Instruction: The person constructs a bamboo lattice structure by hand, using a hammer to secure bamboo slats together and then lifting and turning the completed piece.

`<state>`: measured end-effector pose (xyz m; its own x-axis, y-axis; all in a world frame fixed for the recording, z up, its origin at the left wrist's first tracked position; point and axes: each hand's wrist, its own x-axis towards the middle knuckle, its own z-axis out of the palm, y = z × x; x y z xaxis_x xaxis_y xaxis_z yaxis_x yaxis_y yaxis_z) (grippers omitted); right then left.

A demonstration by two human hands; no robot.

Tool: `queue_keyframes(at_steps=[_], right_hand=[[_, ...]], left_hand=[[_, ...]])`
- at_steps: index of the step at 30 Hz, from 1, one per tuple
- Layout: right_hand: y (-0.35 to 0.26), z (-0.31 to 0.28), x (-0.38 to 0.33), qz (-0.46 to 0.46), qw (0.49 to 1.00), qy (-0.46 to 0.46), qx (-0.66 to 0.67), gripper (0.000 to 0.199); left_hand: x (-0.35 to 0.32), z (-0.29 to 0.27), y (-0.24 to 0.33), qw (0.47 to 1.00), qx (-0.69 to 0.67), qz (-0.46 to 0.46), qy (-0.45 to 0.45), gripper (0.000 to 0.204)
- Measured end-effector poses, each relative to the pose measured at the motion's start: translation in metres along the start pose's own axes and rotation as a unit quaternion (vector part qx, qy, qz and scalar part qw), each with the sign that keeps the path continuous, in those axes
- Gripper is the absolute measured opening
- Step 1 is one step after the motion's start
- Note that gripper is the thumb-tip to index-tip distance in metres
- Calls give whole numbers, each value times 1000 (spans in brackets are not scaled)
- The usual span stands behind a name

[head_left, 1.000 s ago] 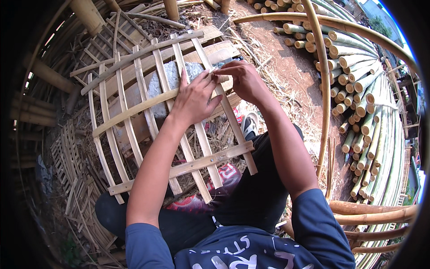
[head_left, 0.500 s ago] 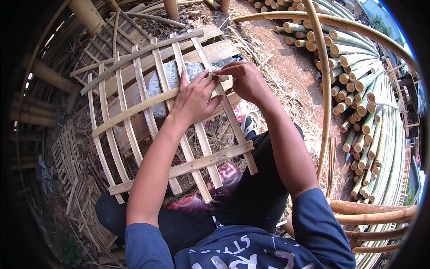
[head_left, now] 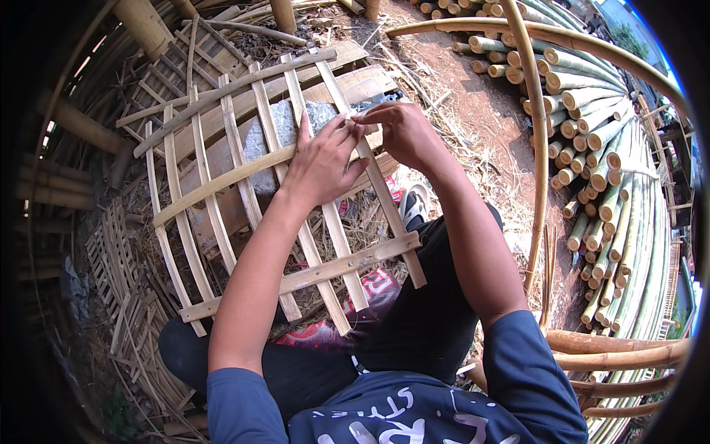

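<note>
A lattice of pale bamboo slats (head_left: 231, 140) lies in front of me, its near crosspiece (head_left: 299, 280) over my lap. My left hand (head_left: 322, 161) rests on the middle crosspiece (head_left: 225, 180), fingers spread and thumb held apart. Beside it, my right hand (head_left: 408, 135) is closed in a pinch at that crosspiece's right end, over the rightmost slat (head_left: 384, 194). Whatever sits between its fingertips is too small or hidden to make out. Both hands' fingertips nearly meet there. Under the lattice is a grey stone block (head_left: 279, 127).
Cut bamboo poles (head_left: 592, 140) are stacked at the right, behind a curved bamboo rail (head_left: 538, 148). Wooden boards (head_left: 355, 83) lie beyond the block. Another slatted panel (head_left: 111, 248) is at the left. Shavings (head_left: 436, 140) litter the dirt ground.
</note>
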<state>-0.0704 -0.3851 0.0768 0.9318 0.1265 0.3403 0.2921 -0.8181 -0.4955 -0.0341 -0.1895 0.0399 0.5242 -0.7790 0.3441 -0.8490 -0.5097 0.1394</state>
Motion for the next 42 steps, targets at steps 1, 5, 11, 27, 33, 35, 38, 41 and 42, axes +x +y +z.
queue_keyframes(at_steps=[1,5,11,27,33,35,38,41,42], right_hand=[[-1,-1,0,4,1000,-3,5,50],[0,-1,-1,3,1000,-1,-2,50],[-14,-13,-1,18,1000,-12,1,56],[110,-35,-2,242,911,-251,-223,74],[149,-10,-14,259,934,-177,-172,113],[156,-1,-17,203,949,-156,-184,110],[154,2,-13,209,938,-198,-193,94],[157,1,-17,164,945,-211,-190,77],[151,-3,-20,136,948,-205,-203,61]], left_hand=[[0,0,0,1000,0,0,0,59],[2,1,0,1000,3,0,-4,59],[-2,3,-1,1000,8,-7,6,59],[-3,3,1,1000,6,-16,-6,60],[-1,4,2,1000,-8,-7,15,60],[-1,2,4,1000,-3,-17,0,59],[-3,6,-1,1000,-4,-13,12,59],[-4,4,0,1000,-5,-13,12,59],[-3,3,2,1000,-7,-15,8,60]])
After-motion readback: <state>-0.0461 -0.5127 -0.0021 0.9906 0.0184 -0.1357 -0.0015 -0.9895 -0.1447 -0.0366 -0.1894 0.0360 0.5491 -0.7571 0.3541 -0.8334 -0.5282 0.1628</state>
